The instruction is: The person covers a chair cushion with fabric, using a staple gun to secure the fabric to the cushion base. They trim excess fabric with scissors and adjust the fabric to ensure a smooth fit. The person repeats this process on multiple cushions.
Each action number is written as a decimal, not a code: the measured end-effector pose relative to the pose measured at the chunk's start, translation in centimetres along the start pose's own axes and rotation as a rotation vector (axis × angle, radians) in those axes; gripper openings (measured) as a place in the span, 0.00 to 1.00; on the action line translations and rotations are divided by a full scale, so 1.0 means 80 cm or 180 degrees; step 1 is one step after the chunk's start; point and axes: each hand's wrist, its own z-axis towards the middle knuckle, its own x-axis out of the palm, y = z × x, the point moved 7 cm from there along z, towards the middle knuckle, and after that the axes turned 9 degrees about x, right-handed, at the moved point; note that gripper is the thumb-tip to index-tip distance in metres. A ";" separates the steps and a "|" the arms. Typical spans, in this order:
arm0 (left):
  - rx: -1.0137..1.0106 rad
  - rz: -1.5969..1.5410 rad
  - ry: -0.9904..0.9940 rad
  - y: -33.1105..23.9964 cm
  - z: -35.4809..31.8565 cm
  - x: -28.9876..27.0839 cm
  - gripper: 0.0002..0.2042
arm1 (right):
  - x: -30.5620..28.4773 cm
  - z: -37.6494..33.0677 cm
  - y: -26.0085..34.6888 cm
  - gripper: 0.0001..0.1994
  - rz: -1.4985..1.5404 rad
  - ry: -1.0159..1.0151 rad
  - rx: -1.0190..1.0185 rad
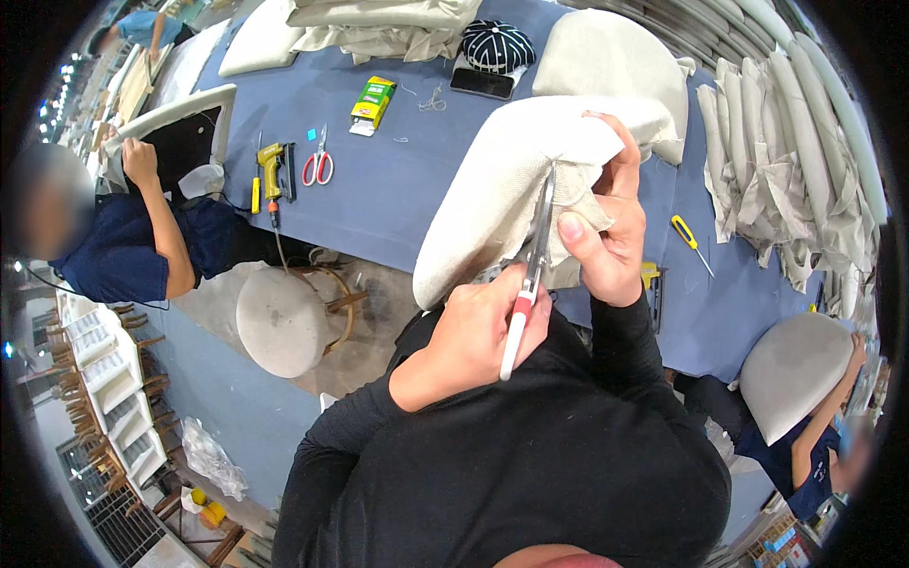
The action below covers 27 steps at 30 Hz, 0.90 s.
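Note:
In front of my chest is a cream fabric-covered cushion (492, 180), tilted up from the table's near edge. My left hand (483, 327) is closed around a pair of scissors (540, 237) with red and white handles. The blades point up and away, against a loose fold of fabric on the cushion's right part. My right hand (614, 222) pinches this fabric flap (576, 186) between thumb and fingers, beside the blade tips. The fold partly hides the tips, so I cannot tell whether they are cutting.
On the blue table (417, 180) lie a yellow staple gun (276, 170), red-handled scissors (319, 166), a green-yellow box (372, 104), a phone (483, 82) and a yellow screwdriver (689, 241). Fabric covers (757, 151) are piled right. Co-workers handle a seat (175, 142) left and a cushion (795, 364) right.

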 end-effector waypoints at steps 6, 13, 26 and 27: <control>-0.0441 -0.0506 0.0173 -0.007 0.000 -0.003 0.05 | -0.001 -0.002 0.002 0.12 0.0054 -0.0022 -0.0038; -0.0309 -0.0535 0.0409 -0.010 -0.007 0.001 0.06 | -0.008 -0.006 0.004 0.13 -0.0108 0.0037 -0.0120; -0.0499 -0.0836 0.0520 -0.019 -0.007 -0.003 0.06 | -0.009 -0.008 0.000 0.13 0.0013 0.0074 -0.0096; -0.0397 -0.0757 0.0457 -0.020 -0.007 -0.003 0.06 | -0.010 -0.008 0.000 0.12 0.0136 0.0116 -0.0201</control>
